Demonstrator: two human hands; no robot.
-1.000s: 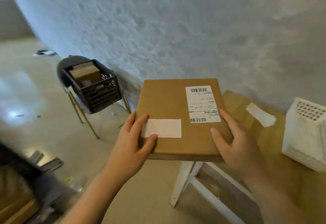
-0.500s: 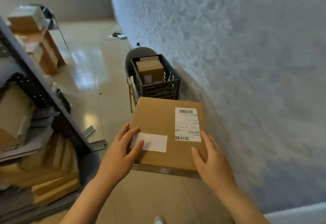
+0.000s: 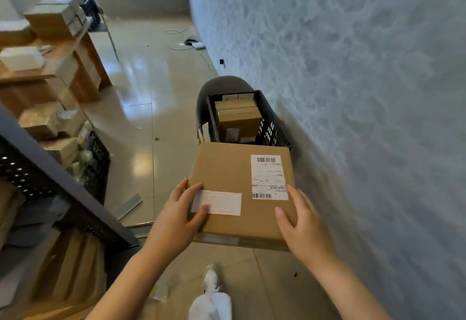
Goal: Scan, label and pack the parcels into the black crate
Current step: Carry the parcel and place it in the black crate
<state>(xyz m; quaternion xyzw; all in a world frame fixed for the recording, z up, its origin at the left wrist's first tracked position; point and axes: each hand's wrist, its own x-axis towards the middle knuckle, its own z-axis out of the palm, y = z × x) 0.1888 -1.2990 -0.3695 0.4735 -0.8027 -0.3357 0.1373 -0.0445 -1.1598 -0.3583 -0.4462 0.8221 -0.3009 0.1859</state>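
Black plastic lattice crate [image 3: 273, 128] waits on a chair ahead, already holding boxes. We carry the flat brown cardboard parcel [image 3: 227, 181] level toward it, our left hand [image 3: 176, 216] and right hand [image 3: 305, 231] clamping opposite edges, thumbs pressed on top, labels up.

Shelving [image 3: 63, 188] stacked with boxes stands left, textured wall [image 3: 353, 92] right

Parcel storeroom, metal shelving [image 3: 63, 181] stacked with cardboard boxes [image 3: 54, 21], bare glossy floor [image 3: 151, 87], rough wall [image 3: 353, 67]
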